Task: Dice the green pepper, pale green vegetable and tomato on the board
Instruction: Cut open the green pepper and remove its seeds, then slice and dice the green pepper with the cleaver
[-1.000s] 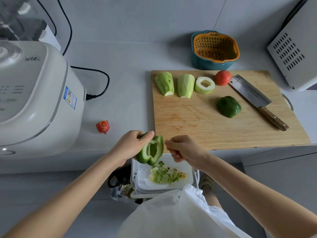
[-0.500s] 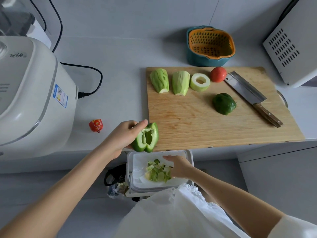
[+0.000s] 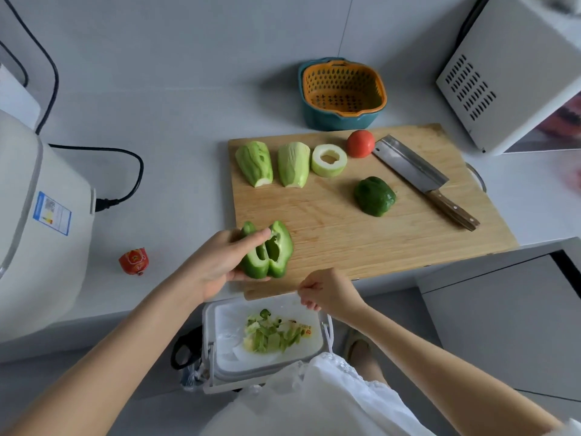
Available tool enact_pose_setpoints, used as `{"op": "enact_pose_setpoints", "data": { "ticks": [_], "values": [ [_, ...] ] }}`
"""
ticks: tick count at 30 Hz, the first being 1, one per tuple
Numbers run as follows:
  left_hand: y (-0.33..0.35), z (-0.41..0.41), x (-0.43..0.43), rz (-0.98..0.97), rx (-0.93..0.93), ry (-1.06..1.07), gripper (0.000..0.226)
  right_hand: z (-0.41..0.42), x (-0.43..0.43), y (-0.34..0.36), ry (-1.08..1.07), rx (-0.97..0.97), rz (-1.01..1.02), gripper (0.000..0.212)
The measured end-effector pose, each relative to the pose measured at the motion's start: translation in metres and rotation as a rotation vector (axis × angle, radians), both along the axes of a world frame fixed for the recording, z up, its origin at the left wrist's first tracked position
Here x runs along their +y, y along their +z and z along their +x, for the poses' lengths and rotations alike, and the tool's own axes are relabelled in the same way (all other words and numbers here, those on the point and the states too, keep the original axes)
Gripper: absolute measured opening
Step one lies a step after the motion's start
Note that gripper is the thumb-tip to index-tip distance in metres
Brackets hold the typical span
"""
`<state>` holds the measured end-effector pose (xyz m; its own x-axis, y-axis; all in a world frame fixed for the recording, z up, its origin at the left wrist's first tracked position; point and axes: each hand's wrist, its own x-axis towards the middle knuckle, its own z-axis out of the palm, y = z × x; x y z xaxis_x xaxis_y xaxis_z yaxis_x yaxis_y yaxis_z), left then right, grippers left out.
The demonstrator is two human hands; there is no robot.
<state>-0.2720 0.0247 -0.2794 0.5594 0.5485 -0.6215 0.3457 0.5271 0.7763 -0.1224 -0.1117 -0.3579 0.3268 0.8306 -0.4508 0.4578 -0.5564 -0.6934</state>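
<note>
1. Wears a loose white garment (image 3: 314, 404), thin and softly creased, filling the near middle.
2. Carries an embroidered eyelet pattern of small raised dots and holes along that garment's far edge.
3. Goes bare along both forearms, from the near corners out to the left hand (image 3: 217, 265) and the right hand (image 3: 330, 291).
4. Shows a sliver of white sleeve (image 3: 573, 424) at the near right corner, high on the right arm.
5. Has one foot in a pale grey-beige slipper (image 3: 358, 347) on the floor, just right of the garment's far edge, too blurred for detail.
</note>
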Motion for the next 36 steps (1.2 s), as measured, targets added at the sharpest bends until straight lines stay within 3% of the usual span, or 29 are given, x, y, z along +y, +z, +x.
{"op": "enact_pose_setpoints", "data": {
  "ticks": [3, 7, 10, 13, 16, 20, 22, 27, 30, 32, 36],
  "values": [
    [0.004, 0.028, -0.002, -0.079, -0.021, 0.03, 0.033, 0.05, -0.003, 0.028, -0.191, -0.069, 0.077, 0.024],
    [0.006, 0.083, -0.008, -0.104, -0.022, 0.045, 0.034, 0.141, -0.013, 0.036, -0.367, -0.529, 0.048, 0.037],
    [0.007, 0.132, -0.016, -0.107, -0.036, 0.038, 0.028, 0.209, -0.02, 0.027, -0.351, -0.787, 0.007, 0.041],
    [0.005, 0.187, -0.022, -0.105, -0.037, -0.014, 0.034, 0.261, -0.018, 0.013, -0.237, -0.875, -0.163, 0.047],
    [-0.004, 0.244, -0.026, -0.013, -0.018, -0.049, 0.032, 0.298, -0.012, 0.001, -0.109, -0.835, -0.182, 0.051],
    [-0.019, 0.313, -0.027, 0.52, 0.111, -0.155, 0.042, 0.334, -0.002, -0.011, 0.137, -0.689, -0.122, 0.063],
    [-0.023, 0.339, -0.029, 0.602, 0.123, -0.124, 0.047, 0.345, -0.005, -0.01, 0.167, -0.623, -0.08, 0.059],
    [-0.032, 0.381, -0.027, 0.641, 0.116, 0.046, 0.05, 0.391, -0.03, 0.015, -0.014, -0.448, 0.21, 0.038],
    [-0.036, 0.404, -0.02, 0.614, 0.1, 0.108, 0.051, 0.422, -0.036, 0.028, -0.167, -0.199, 0.156, 0.025],
    [-0.039, 0.422, -0.016, 0.659, 0.097, 0.117, 0.052, 0.436, -0.04, 0.031, -0.234, -0.141, 0.122, 0.029],
    [-0.059, 0.451, -0.018, 0.988, 0.087, -0.072, 0.05, 0.451, -0.048, 0.032, -0.305, -0.149, 0.084, 0.029]
  ]
}}
